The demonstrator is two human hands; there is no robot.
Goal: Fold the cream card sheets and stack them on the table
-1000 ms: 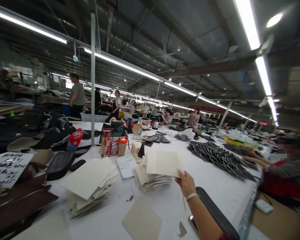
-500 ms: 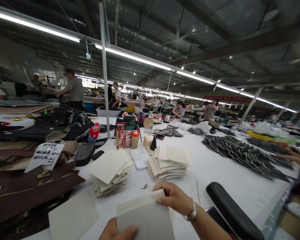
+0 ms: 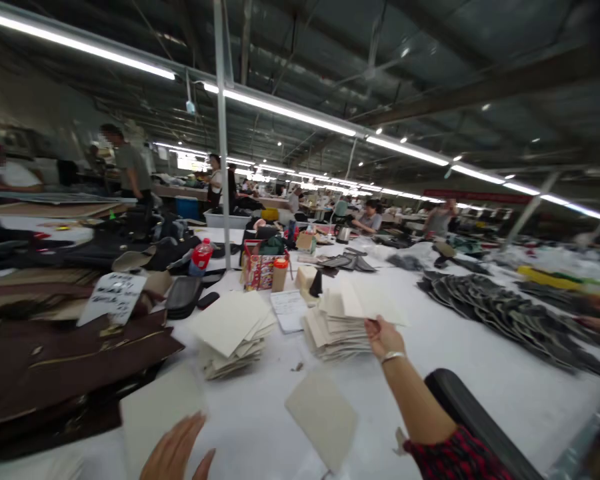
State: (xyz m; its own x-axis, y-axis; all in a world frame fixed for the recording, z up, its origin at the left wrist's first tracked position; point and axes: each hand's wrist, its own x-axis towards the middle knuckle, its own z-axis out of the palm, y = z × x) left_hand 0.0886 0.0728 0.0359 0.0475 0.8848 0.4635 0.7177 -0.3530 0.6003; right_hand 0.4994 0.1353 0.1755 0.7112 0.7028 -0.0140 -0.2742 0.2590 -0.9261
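Hands [image 3: 386,339] moved apart, thin cream sheet [image 3: 371,301]

No word, brand or number clear enough to read with certainty. Dark handwriting in several rows on 1 white card [image 3: 113,298], propped on brown bag material [image 3: 60,367] at far left, strokes too blurred to make out. Fainter, smaller handwriting on 1 white notepad [image 3: 289,311], lying on the white table [image 3: 260,413] between 2 piles of pale sheets [image 3: 234,325], too small to read. Busy multicolored printing on 1 red-edged box [image 3: 259,268] beyond the notepad, likewise illegible. In the distant background, 1 long red banner [image 3: 490,197], with any lettering lost to blur.
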